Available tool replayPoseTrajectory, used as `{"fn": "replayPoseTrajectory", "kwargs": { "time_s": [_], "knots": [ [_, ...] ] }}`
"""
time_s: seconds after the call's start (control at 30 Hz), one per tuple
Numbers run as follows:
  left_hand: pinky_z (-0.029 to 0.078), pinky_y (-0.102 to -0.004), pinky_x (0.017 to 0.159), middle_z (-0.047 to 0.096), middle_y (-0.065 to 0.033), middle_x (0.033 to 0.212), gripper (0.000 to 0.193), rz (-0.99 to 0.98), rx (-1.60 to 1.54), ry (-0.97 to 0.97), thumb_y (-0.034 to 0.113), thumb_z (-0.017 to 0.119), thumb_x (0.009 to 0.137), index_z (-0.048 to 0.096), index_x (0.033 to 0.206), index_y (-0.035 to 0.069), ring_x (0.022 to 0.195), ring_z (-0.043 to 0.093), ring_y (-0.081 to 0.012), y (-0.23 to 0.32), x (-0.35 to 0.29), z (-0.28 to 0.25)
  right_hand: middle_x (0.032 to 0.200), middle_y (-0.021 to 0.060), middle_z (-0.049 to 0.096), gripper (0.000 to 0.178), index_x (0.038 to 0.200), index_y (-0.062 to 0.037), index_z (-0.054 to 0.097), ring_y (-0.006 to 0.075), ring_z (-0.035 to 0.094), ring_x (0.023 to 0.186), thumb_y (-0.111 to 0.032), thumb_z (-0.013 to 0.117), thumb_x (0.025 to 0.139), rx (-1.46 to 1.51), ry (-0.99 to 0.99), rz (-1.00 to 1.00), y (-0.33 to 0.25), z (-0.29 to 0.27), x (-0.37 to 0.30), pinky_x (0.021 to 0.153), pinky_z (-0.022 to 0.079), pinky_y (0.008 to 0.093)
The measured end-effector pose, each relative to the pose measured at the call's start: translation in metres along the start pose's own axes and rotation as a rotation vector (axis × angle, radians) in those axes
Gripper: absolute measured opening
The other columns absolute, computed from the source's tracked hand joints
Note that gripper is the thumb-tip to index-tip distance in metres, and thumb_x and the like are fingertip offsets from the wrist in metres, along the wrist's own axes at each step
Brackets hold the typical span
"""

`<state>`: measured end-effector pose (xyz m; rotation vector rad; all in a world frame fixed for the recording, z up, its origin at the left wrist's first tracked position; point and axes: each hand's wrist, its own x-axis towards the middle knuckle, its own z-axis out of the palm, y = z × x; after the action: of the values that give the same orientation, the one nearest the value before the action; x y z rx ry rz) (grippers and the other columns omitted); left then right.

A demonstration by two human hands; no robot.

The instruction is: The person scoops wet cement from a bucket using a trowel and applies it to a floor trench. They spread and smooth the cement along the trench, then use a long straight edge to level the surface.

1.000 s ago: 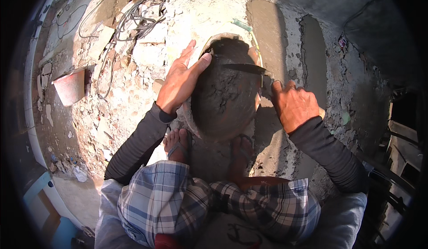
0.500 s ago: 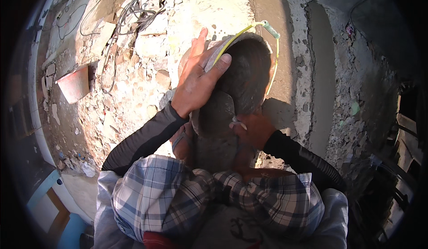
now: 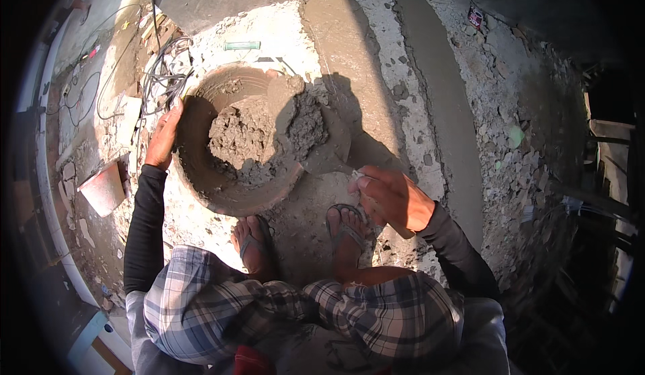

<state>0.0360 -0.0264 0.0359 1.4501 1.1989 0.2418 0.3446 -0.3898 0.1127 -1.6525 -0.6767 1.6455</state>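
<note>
A round, mortar-smeared bucket (image 3: 235, 204) stands in front of my feet, mouth up. Grey wet mortar (image 3: 238, 133) lies heaped inside it. My left hand (image 3: 166, 133) grips the left side of its rim, with the fingers along the outer wall. In my right hand (image 3: 390, 197) is the handle of a trowel (image 3: 339, 136), its end poking out below the fist. The trowel's blade sits over the bucket's right rim and carries a lump of mortar that hides part of the blade.
Smoothed mortar strips (image 3: 440, 86) run along the rough floor to the right. A pink bucket (image 3: 104, 190) and tangled cables (image 3: 161, 73) lie to the left among rubble. A green tube (image 3: 242, 44) rests beyond the bucket. My sandalled feet (image 3: 346, 230) are close to it.
The bucket has gone from tilted to upright and sits further left in view. My left hand has shifted to its left rim. The trowel has come up out of it, loaded with mortar.
</note>
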Motion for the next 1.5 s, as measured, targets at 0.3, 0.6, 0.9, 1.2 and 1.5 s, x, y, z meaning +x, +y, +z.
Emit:
{"fn": "replayPoseTrajectory", "kwargs": {
  "time_s": [0.3, 0.6, 0.9, 1.2, 1.5],
  "knots": [
    [0.02, -0.0384, 0.123, 0.037, -0.0167, 0.161, 0.078, 0.3, 0.39, -0.04, 0.054, 0.055, 0.1, 0.036, 0.157, 0.004, 0.148, 0.034, -0.0263, 0.123, -0.081, 0.017, 0.076, 0.0218, 0.069, 0.025, 0.103, -0.0022, 0.058, 0.044, 0.068, 0.077, -0.026, 0.062, 0.096, -1.075, 0.737, -0.122, 0.063, -0.111, 0.052, 0.068, 0.053, 0.0525],
    [0.026, -0.05, 0.12, 0.049, -0.0263, 0.149, 0.098, 0.254, 0.533, -0.298, 0.064, 0.073, 0.079, 0.049, 0.148, 0.0, 0.143, 0.043, -0.0397, 0.207, -0.242, 0.037, 0.09, 0.0158, 0.065, 0.024, 0.103, -0.0067, 0.053, 0.0415, 0.066, 0.066, -0.028, 0.063, 0.097, -1.228, 0.579, -0.203, 0.115, -0.157, 0.012, 0.062, 0.053, 0.0527],
    [0.03, -0.0475, 0.117, 0.051, -0.0317, 0.144, 0.093, 0.125, 0.597, -0.11, 0.055, 0.075, 0.08, 0.049, 0.145, -0.006, 0.138, 0.048, -0.041, 0.208, -0.222, 0.073, 0.078, 0.0138, 0.065, 0.028, 0.096, -0.01, 0.052, 0.033, 0.068, 0.062, -0.037, 0.06, 0.1, -1.609, 0.395, -0.437, 0.079, -0.224, 0.192, 0.052, 0.053, 0.0444],
    [0.031, -0.0472, 0.12, 0.048, -0.0207, 0.151, 0.068, 0.097, 0.842, -0.131, 0.04, 0.061, 0.094, 0.046, 0.15, 0.004, 0.141, 0.046, -0.0367, 0.209, -0.227, 0.076, 0.104, 0.0196, 0.072, 0.044, 0.114, -0.0115, 0.07, 0.0375, 0.068, 0.102, -0.045, 0.044, 0.102, -1.305, 0.594, -0.146, -0.029, -0.262, 0.326, 0.088, 0.053, 0.0531],
    [0.034, -0.0446, 0.115, 0.051, -0.0276, 0.145, 0.091, -0.003, 0.641, -0.068, 0.052, 0.076, 0.084, 0.047, 0.146, -0.008, 0.137, 0.049, -0.0354, 0.218, -0.219, 0.097, 0.096, 0.0223, 0.071, 0.042, 0.107, -0.0063, 0.07, 0.0416, 0.069, 0.094, -0.04, 0.046, 0.102, -1.357, -0.012, -0.11, 0.03, -0.243, 0.205, 0.088, 0.053, 0.0525]
  ]
}}
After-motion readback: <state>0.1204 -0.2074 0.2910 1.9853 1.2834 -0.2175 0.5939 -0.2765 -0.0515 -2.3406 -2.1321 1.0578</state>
